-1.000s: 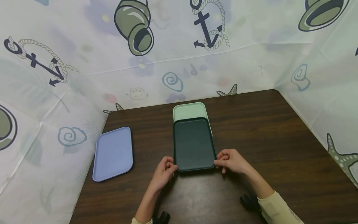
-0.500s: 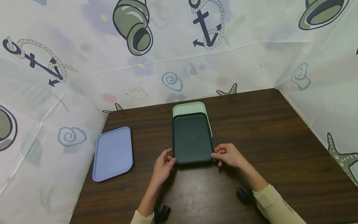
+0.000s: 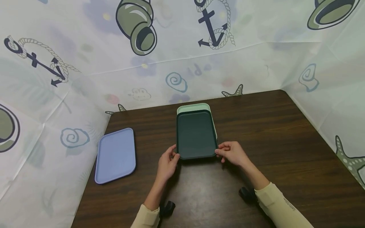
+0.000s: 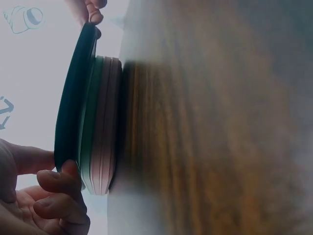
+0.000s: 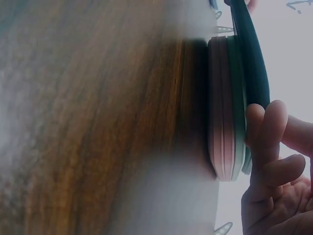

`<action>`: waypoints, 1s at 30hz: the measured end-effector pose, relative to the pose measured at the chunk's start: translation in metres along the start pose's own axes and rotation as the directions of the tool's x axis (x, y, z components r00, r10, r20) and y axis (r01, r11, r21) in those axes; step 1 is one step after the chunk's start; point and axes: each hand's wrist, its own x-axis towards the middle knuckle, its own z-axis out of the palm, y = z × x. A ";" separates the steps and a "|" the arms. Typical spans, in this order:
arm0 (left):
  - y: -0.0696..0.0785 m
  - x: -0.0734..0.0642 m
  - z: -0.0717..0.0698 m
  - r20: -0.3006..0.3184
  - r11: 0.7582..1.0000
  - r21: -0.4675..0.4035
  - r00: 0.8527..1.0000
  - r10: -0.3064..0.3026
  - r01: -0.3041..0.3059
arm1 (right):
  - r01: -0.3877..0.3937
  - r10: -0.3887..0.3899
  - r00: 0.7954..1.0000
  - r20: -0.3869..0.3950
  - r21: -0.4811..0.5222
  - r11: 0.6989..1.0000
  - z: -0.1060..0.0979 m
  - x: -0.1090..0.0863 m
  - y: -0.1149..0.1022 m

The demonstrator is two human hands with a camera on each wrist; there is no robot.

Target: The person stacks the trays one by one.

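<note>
My left hand (image 3: 167, 163) and right hand (image 3: 233, 154) pinch a dark green rectangular tray (image 3: 196, 134) at its two near corners, thumbs on the rim and fingers beneath. Under it lies a light green tray (image 3: 194, 108), whose far edge and right side show in the head view. Both wrist views reveal pink trays (image 4: 105, 127) stacked below the light green one. In the right wrist view, the dark tray (image 5: 252, 58) slants against the stack, its near end raised off the light green tray.
A periwinkle blue tray (image 3: 115, 156) lies apart on the left side of the dark wooden table (image 3: 271, 133). White patterned cloth (image 3: 182, 47) stands behind the table and along both sides.
Both hands have moved away from the body with the dark green tray, sliding it farther over the light green one, so less of that shows. The blue tray has stayed put.
</note>
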 end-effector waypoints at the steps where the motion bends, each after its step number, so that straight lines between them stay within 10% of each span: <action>1: 0.001 0.001 0.000 -0.001 1.000 -0.001 1.000 -0.002 0.002 | 0.004 -0.004 1.000 -0.006 -0.005 1.000 0.000 0.000 0.000; 30: 0.003 0.042 0.003 0.009 0.996 -0.059 0.997 -0.072 0.072 | 0.017 -0.034 0.987 -0.160 -0.110 0.994 -0.001 0.028 -0.006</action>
